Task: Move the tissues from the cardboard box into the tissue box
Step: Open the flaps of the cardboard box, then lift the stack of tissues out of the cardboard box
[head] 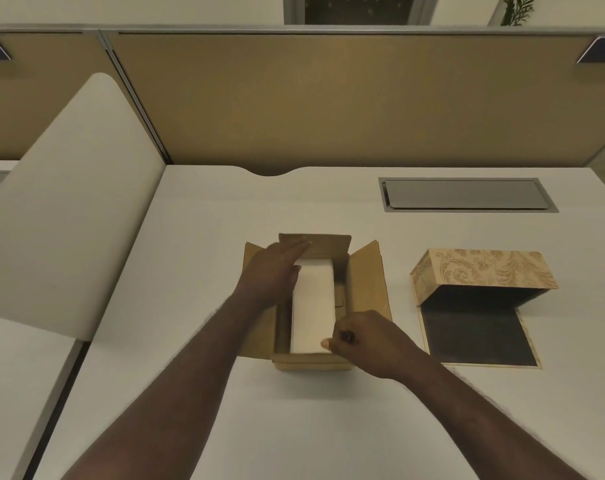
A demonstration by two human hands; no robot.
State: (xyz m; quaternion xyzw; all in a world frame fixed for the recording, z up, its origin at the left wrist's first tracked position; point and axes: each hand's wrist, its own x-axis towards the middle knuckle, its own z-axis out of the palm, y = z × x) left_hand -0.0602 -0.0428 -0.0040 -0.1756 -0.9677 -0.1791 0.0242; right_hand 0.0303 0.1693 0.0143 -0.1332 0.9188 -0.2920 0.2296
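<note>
An open brown cardboard box (367,282) stands on the white desk with its flaps spread. Inside lies a white stack of tissues (313,306). My left hand (270,271) rests flat over the box's left rim, fingers reaching toward the far flap and the stack's far left corner. My right hand (367,341) is at the box's near right corner, thumb and fingers pinching the near right corner of the stack. To the right sits the tissue box (484,268), beige with a floral pattern, its lid tilted up and its dark base panel (477,337) lying flat.
A grey cable hatch (467,195) is set into the desk at the back right. A tan partition wall (328,98) runs behind the desk. A white divider panel (69,202) rises on the left.
</note>
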